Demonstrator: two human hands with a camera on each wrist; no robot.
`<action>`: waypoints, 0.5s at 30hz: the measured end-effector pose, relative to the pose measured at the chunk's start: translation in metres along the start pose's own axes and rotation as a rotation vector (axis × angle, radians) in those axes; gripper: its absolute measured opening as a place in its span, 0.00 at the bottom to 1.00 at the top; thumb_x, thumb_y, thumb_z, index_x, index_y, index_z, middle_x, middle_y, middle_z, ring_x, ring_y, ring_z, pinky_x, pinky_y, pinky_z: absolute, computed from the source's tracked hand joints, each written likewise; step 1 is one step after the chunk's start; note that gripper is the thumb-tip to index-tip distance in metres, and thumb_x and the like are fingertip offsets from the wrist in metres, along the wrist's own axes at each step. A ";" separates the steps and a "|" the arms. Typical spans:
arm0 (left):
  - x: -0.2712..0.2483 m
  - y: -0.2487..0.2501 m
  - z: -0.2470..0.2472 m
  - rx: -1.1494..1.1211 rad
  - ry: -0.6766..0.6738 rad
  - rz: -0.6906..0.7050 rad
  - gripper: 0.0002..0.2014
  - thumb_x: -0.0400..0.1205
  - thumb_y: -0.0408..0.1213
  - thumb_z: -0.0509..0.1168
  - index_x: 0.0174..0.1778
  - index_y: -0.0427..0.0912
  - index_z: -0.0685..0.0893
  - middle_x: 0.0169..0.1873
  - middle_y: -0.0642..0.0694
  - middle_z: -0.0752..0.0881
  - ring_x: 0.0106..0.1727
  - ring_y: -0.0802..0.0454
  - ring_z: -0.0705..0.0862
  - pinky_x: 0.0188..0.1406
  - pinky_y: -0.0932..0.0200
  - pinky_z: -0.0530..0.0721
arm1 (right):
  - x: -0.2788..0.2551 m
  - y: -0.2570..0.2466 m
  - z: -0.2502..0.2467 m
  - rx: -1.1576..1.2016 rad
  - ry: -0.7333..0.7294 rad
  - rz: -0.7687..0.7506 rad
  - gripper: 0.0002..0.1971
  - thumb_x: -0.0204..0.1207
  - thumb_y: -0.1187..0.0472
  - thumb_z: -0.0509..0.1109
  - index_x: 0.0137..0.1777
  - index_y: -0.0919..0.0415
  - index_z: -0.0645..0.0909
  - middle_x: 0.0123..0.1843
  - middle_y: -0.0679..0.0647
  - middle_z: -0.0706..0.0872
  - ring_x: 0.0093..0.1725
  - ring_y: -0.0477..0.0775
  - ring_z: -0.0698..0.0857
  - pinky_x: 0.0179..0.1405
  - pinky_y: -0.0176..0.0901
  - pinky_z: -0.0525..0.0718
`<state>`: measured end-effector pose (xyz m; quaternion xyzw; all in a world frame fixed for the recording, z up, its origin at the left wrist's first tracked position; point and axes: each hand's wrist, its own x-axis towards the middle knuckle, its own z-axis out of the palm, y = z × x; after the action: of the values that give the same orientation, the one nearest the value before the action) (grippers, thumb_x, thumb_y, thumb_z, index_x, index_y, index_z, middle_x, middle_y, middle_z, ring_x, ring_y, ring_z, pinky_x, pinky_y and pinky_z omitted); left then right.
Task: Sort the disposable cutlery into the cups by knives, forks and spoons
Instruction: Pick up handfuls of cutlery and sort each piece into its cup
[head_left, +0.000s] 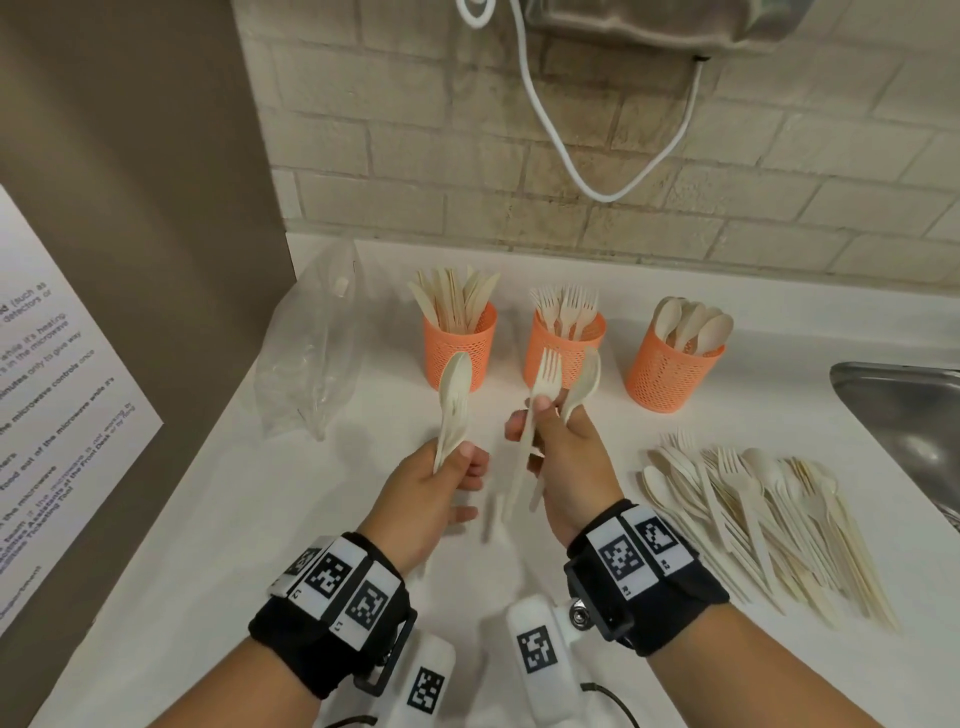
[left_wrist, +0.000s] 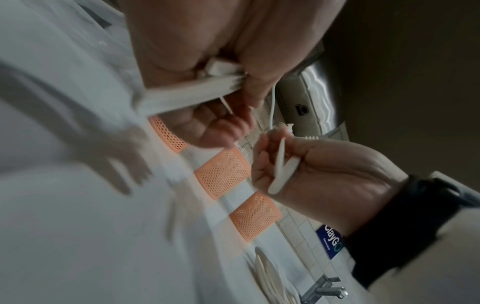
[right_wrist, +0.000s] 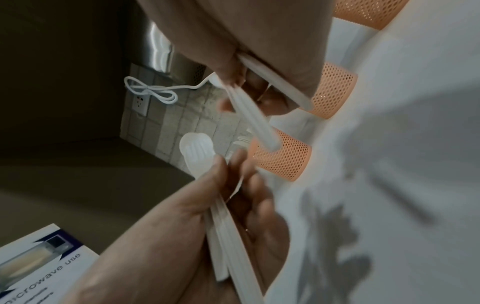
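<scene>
both hands are raised over the white bench (head_left: 218, 519), close together but apart. the left hand (head_left: 431, 488) has its fingers (head_left: 470, 457) curled round the handles of a small bundle (head_left: 451, 400) of stacked cutlery, a spoon bowl on top, heads pointing away. the right hand (head_left: 566, 457) pinches a fork (head_left: 540, 395) and a spoon (head_left: 582, 382) by their handles, thumb across the fork, heads up. just beyond the fingers stand three orange mesh cups in a row: knife cup (head_left: 458, 345) ahead of the left fingers, fork cup (head_left: 563, 343) ahead of the right fingers, spoon cup (head_left: 672, 369) further right. the unsorted pile (head_left: 753, 514) lies flat on the bench right of the right hand. a clear bag (head_left: 311, 353) lies left of the left fingers
</scene>
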<state>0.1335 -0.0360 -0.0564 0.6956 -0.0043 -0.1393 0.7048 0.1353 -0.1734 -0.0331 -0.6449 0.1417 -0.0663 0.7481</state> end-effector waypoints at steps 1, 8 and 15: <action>0.001 0.000 -0.001 0.020 0.025 0.001 0.13 0.86 0.44 0.57 0.45 0.42 0.83 0.32 0.49 0.80 0.32 0.54 0.79 0.33 0.58 0.83 | 0.000 -0.001 0.000 0.068 0.010 0.007 0.07 0.87 0.56 0.56 0.52 0.56 0.74 0.31 0.49 0.77 0.31 0.47 0.76 0.34 0.39 0.74; 0.006 0.002 0.000 0.259 -0.030 0.117 0.11 0.84 0.49 0.59 0.51 0.44 0.77 0.28 0.52 0.75 0.26 0.57 0.70 0.28 0.60 0.69 | -0.005 0.003 0.004 -0.149 -0.188 -0.071 0.22 0.68 0.39 0.71 0.38 0.59 0.74 0.21 0.48 0.68 0.18 0.45 0.65 0.19 0.33 0.65; -0.001 0.008 0.005 0.018 -0.108 -0.037 0.06 0.87 0.41 0.53 0.47 0.46 0.73 0.29 0.50 0.70 0.25 0.58 0.67 0.24 0.63 0.65 | -0.003 0.005 0.010 -0.164 -0.245 -0.069 0.10 0.80 0.56 0.69 0.49 0.64 0.81 0.22 0.42 0.76 0.22 0.42 0.70 0.21 0.33 0.68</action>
<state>0.1334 -0.0412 -0.0485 0.6935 -0.0306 -0.1895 0.6945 0.1355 -0.1620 -0.0363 -0.7114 0.0321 -0.0007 0.7020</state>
